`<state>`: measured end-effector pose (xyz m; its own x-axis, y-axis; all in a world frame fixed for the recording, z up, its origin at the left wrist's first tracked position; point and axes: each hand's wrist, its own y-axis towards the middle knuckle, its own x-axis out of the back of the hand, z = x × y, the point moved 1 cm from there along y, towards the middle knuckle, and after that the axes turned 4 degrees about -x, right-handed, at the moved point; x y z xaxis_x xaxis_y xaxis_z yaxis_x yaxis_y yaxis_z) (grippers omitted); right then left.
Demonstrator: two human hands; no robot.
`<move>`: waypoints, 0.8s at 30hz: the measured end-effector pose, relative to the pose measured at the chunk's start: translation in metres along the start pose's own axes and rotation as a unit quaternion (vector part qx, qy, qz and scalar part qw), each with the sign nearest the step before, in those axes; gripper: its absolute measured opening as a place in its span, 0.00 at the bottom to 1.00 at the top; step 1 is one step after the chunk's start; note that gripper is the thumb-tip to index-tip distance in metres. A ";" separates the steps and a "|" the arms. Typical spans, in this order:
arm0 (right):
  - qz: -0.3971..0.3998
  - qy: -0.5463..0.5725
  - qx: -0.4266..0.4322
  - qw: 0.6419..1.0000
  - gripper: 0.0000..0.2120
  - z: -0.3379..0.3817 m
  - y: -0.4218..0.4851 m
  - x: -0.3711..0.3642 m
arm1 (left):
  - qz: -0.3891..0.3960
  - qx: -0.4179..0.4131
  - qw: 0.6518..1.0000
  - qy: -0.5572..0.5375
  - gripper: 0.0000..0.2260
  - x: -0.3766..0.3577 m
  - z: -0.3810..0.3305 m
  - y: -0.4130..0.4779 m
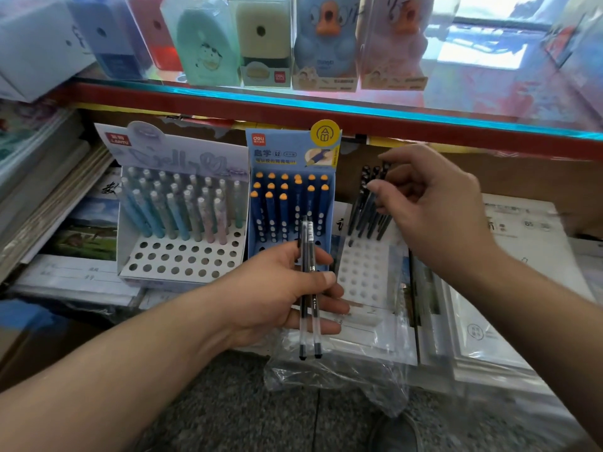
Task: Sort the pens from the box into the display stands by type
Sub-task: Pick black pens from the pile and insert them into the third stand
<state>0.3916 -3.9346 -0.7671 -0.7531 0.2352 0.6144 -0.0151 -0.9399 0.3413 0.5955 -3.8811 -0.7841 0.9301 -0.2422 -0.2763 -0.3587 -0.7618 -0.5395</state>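
Left hand [287, 288] clenched around two black pens [308, 288], held upright just in front of the blue stand [290, 203] with its orange-tipped pens; right hand [434, 203] raised over the white stand [368, 272], fingertips [375, 187] pinched at the tops of the dark pens [368, 216] standing in its back rows. Further left, white stand of pastel pens [182, 223], front holes bare; clear plastic bag [342, 376] hanging below the left hand, no box seen

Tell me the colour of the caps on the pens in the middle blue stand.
Orange caps on dark blue barrels, clearest in the head view.
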 end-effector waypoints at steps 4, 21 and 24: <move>-0.006 -0.058 0.038 0.998 0.12 -0.003 -0.001 -0.007 | 0.006 0.001 1.000 0.002 0.12 -0.002 0.001 0.002; -0.030 -0.094 0.069 0.993 0.14 -0.003 0.000 -0.009 | 0.009 0.004 1.000 0.007 0.12 -0.002 0.001 0.000; -0.031 -0.097 0.069 0.992 0.14 -0.003 0.000 -0.008 | 0.010 0.004 1.000 0.005 0.12 -0.002 0.001 0.000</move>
<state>0.3960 -3.9371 -0.7744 -0.6133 0.3471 0.7095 0.0430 -0.8822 0.4689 0.5940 -3.8800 -0.7843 0.9235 -0.2637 -0.2786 -0.3777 -0.7518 -0.5405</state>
